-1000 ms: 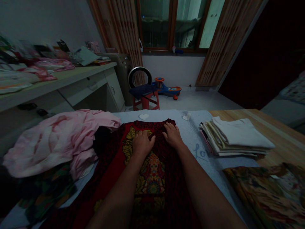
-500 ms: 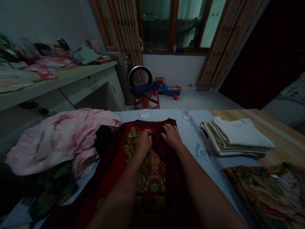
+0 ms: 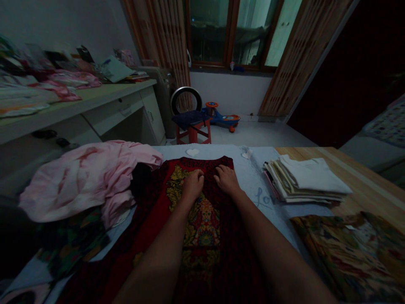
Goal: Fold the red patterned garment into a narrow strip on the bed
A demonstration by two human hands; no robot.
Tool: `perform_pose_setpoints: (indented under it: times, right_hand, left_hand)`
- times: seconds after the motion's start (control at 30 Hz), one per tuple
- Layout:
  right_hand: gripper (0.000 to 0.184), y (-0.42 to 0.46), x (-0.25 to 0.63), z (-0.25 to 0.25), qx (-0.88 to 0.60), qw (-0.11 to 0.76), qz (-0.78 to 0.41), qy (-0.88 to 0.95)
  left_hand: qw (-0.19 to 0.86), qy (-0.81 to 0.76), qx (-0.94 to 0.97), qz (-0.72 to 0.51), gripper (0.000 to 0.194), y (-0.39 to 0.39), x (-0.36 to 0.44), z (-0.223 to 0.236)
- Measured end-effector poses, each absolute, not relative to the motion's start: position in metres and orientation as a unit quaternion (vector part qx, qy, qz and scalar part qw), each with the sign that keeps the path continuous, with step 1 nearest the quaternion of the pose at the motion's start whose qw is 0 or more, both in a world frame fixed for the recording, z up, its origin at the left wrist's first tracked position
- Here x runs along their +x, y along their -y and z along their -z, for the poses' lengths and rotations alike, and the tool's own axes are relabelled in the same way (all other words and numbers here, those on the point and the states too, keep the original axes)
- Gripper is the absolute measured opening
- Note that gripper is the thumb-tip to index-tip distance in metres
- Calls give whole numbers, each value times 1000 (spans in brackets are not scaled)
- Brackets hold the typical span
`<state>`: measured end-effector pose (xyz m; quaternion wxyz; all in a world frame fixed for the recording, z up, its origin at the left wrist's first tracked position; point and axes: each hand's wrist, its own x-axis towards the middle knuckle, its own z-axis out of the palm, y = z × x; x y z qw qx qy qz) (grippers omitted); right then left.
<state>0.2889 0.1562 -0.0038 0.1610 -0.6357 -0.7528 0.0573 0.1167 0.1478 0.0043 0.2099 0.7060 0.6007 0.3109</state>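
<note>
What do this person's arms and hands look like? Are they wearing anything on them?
The left arm and right arm are bare, with no sleeves in view. The left hand and right hand wear no gloves, and no watch or bracelet shows.

Patterned red garment (image 3: pixel 202 223): woven cloth, matt. Table cover (image 3: pixel 262 177): pale blue cloth, matt. Folded white garment (image 3: pixel 311 175): soft cloth, matt. Tabletop (image 3: pixel 370 185): wood, smooth, faint sheen. Ride-on toy (image 3: pixel 221 120): plastic, glossy.
</note>
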Motion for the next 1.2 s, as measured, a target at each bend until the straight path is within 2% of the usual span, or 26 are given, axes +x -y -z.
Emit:
perform_pose_setpoints:
  times: [0.17,0.23,0.33,0.47,0.7,0.87,1.03,1.1,1.2]
  right_hand:
    - [44,-137,303,-18,-616,221,-143,742]
    - [38,-118,308,-28,-626,218,-135,737]
    - [27,-87,310,-36,-670,166,-122,714]
    - [24,-61,300,-28,-694,132,-107,699]
    - [11,-47,290,-2,-659,156,-14,736]
    - [12,-43,293,0,-647,188,-6,739]
    - [27,-44,295,4,-636,230,-26,736]
    - [34,-44,295,4,-631,241,-37,737]
    - [36,-45,297,4,-626,258,-56,734]
  left_hand:
    - [208,-585,718,-314,12,-148,117,2]
    - [212,-583,718,-314,15,-148,117,3]
    - [221,-589,711,-316,21,-147,118,2]
    - [230,-588,699,-337,24,-147,120,0]
    - [232,-560,703,-372,29,-156,118,7]
    - [179,-584,725,-317,33,-154,117,6]
    - [18,-623,732,-276,26,-137,124,-7]
    - [23,-586,762,-274,28,-133,131,-10]
    - [112,-501,821,-251,29,-129,142,-8]
